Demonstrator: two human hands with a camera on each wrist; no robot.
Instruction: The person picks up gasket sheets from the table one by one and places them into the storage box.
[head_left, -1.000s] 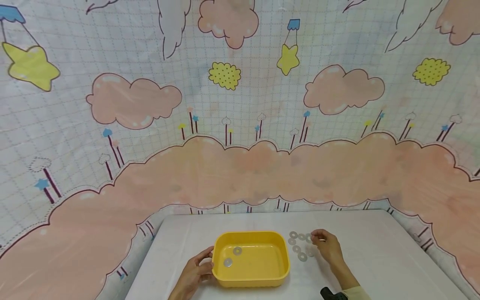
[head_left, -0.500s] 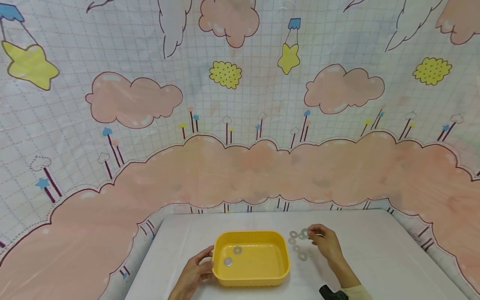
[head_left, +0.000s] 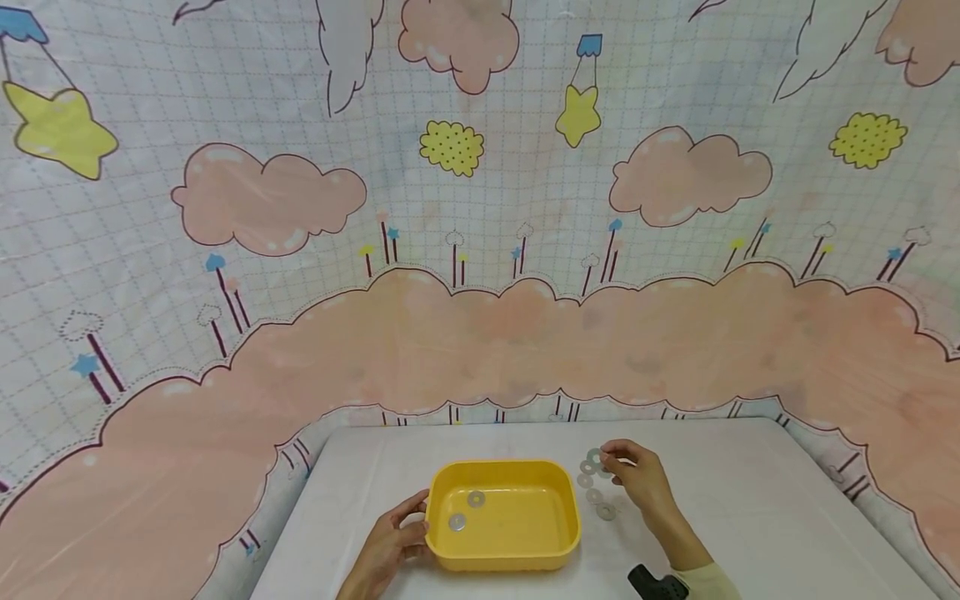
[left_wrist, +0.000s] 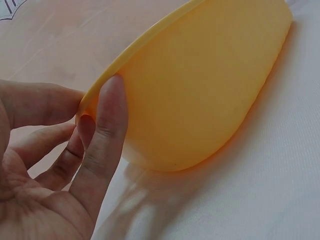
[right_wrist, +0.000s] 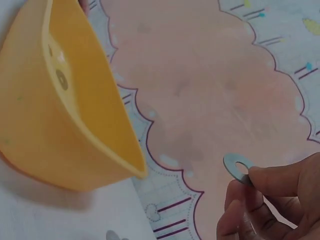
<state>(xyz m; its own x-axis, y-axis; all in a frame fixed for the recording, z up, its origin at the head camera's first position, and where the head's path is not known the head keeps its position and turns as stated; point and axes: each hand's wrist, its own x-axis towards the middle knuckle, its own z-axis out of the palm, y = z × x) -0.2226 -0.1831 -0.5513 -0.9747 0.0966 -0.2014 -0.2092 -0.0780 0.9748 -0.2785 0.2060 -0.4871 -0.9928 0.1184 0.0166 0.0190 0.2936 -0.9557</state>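
My left hand [head_left: 390, 537] grips the left end of a yellow plastic tray [head_left: 504, 562]. In the left wrist view, the thumb [left_wrist: 111, 110] lies against the tray's outer wall and the other fingers are at its rim. My right hand [head_left: 647, 483] is raised right of the tray, pinching a flat grey metal washer [right_wrist: 230, 164] between thumb and fingertips. Two washers lie inside the tray, one farther back [head_left: 476, 498] and another washer [head_left: 457, 522] nearer the front left.
Several loose washers [head_left: 606, 512] lie on the white table [head_left: 750, 508] just right of the tray, some partly behind the right hand. A black device [head_left: 657, 582] sits on the right wrist. A cartoon-printed cloth [head_left: 525, 350] hangs behind the table.
My right hand has lifted a washer from the group on the table and moved left and up in the head view with it. The left hand and tray have stayed in place.
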